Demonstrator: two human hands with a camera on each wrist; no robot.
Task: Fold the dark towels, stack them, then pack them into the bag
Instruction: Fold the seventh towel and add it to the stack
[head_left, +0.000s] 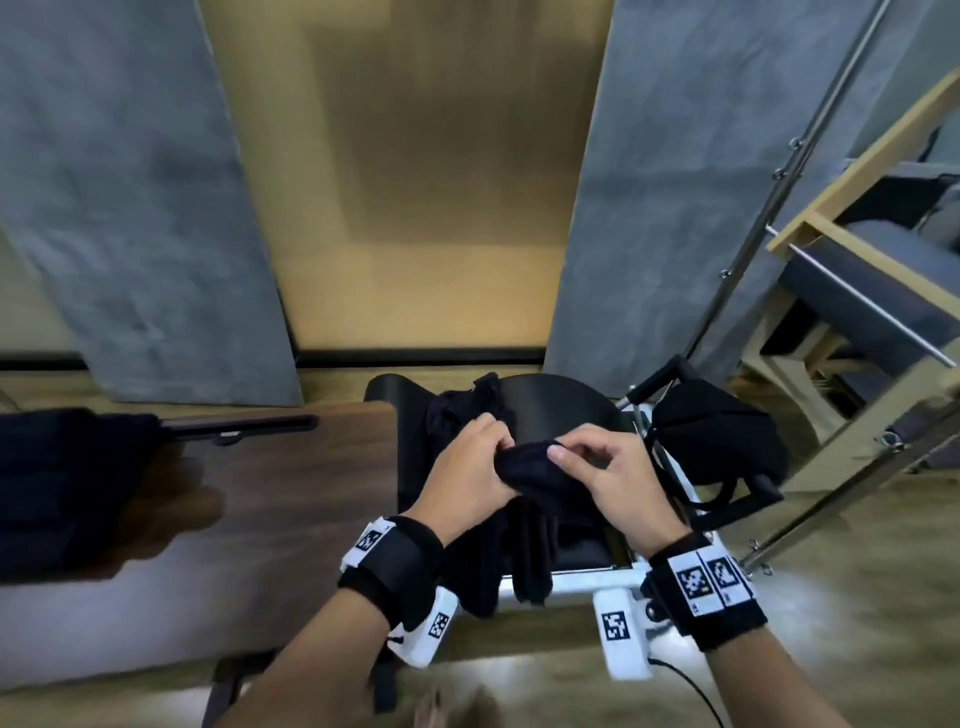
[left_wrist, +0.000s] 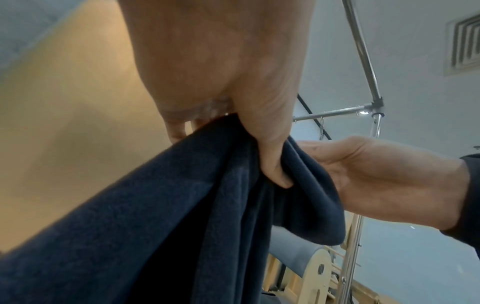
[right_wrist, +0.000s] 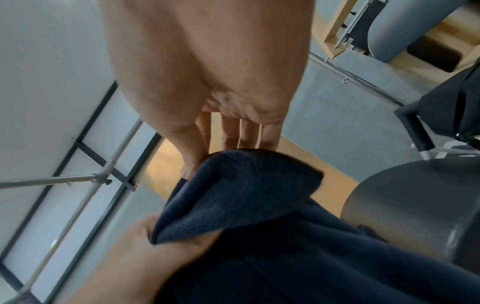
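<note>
A dark navy towel (head_left: 530, 473) hangs bunched between both hands above a black seat (head_left: 561, 410). My left hand (head_left: 470, 467) grips its upper edge, thumb pressed into the folds (left_wrist: 272, 164). My right hand (head_left: 597, 467) pinches the same edge a little to the right, thumb and forefinger closed on the hem (right_wrist: 197, 164). The towel's lower part (head_left: 498, 566) drapes down past the seat front. Another dark towel (head_left: 462, 410) lies crumpled on the seat behind. A black bag (head_left: 722, 441) sits on the frame to the right. A dark stack (head_left: 62, 483) lies on the left table.
A brown wooden table (head_left: 291, 499) stands left of the seat. Metal poles (head_left: 779, 176) and wooden-framed equipment (head_left: 857, 270) crowd the right side. Grey mats (head_left: 130, 208) lean against the far wall. White frame parts (head_left: 623, 639) sit below the seat.
</note>
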